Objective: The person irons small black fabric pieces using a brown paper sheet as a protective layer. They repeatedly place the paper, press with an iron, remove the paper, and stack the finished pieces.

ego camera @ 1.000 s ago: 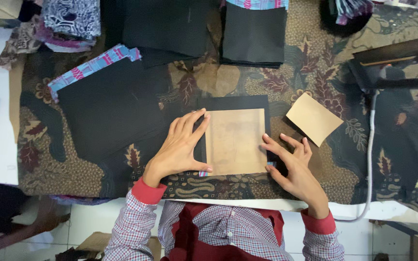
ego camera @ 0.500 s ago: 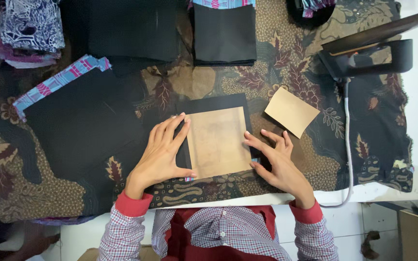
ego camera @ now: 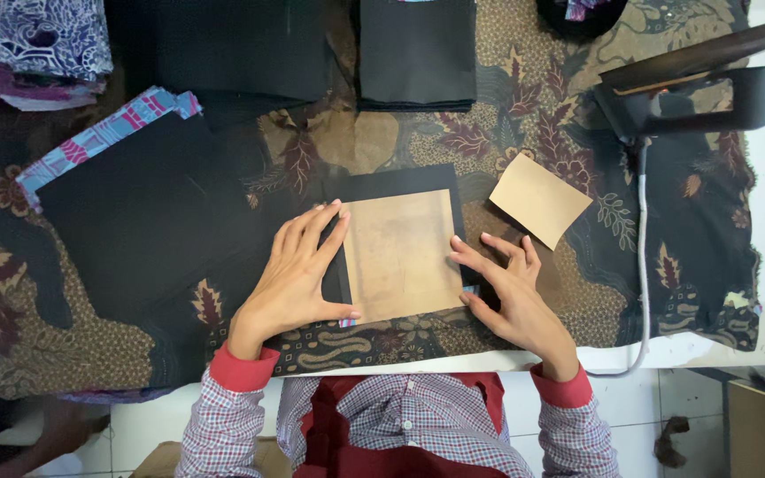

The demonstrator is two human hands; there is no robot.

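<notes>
A brown cardboard rectangle (ego camera: pixel 400 255) lies on a small black fabric piece (ego camera: pixel 400 181) near the table's front edge. My left hand (ego camera: pixel 298 276) rests flat beside the card's left edge, fingers spread, thumb at its lower left corner. At the card's right edge, my right hand (ego camera: pixel 511 292) presses down with fingertips on the fabric. Neither hand grips anything. A smaller tan card (ego camera: pixel 540 199) lies tilted just beyond my right hand.
A patterned brown batik cloth (ego camera: pixel 524 106) covers the table. A large black fabric sheet (ego camera: pixel 143 221) with a striped colourful edge lies left. Black fabric stacks (ego camera: pixel 418 53) sit at the back. An iron (ego camera: pixel 692 88) with a white cord (ego camera: pixel 641 265) stands at right. Folded printed cloths (ego camera: pixel 42 44) lie far left.
The camera view has shifted slightly. Both hands stay at the card's two sides, with only small finger adjustments.
</notes>
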